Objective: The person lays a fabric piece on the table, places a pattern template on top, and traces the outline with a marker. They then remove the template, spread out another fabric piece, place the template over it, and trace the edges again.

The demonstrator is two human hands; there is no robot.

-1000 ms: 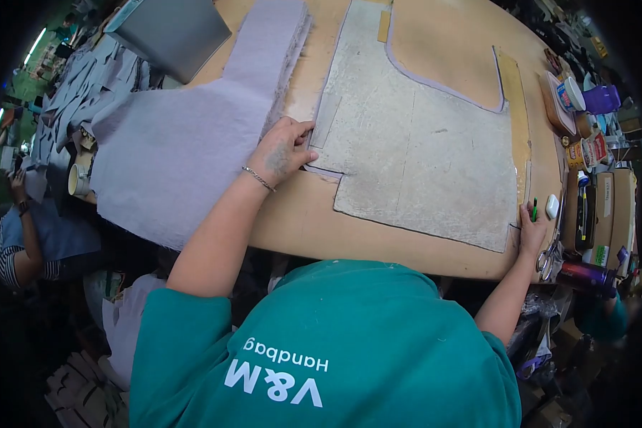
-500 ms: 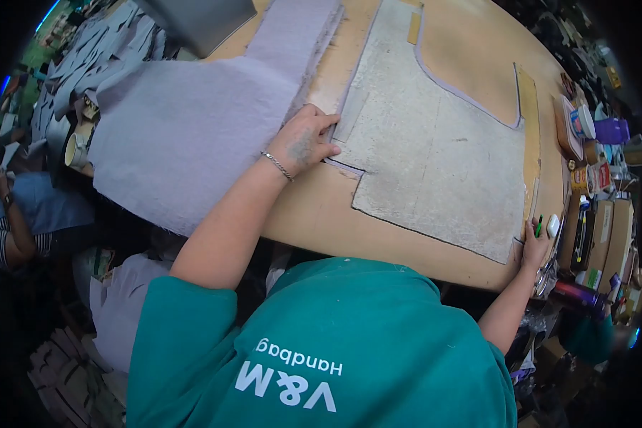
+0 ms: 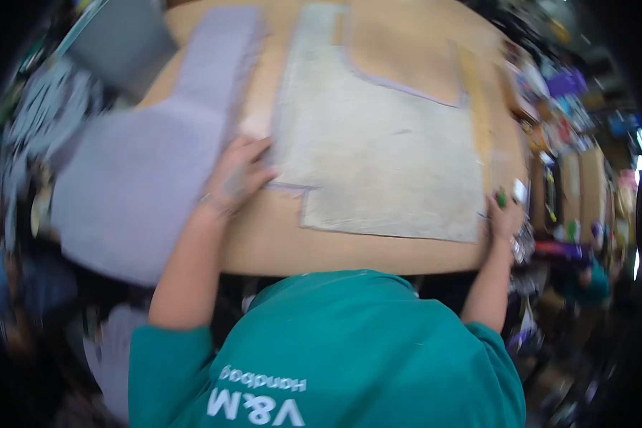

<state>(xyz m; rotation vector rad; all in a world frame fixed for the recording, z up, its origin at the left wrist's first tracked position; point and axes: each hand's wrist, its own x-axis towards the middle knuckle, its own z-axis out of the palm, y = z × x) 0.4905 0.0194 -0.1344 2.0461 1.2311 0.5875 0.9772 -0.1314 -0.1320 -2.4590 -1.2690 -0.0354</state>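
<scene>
On the table a stiff pale pattern board (image 3: 385,150) lies over purple-grey fabric (image 3: 406,93), whose edge shows as a thin rim around it. My left hand (image 3: 241,175) rests at the board's left edge, its thumb and forefinger apart and touching near the lower left corner. At the board's lower right corner, my right hand (image 3: 505,217) is closed around a green pen (image 3: 501,198); motion blur hides its tip. A larger purple-grey fabric piece (image 3: 135,164) with frayed edges lies left of my left hand.
A grey bin-like box (image 3: 121,46) stands at the upper left, near piled fabric strips (image 3: 50,107). A small white case (image 3: 519,190) is beside my right hand. Cardboard boxes (image 3: 581,185) and a purple container (image 3: 566,83) crowd the right. Another person's blue clothing (image 3: 39,285) shows at left.
The view has swung, so the table and both hands appear further left, and it is blurred. Both hands keep their places at the board's edges.
</scene>
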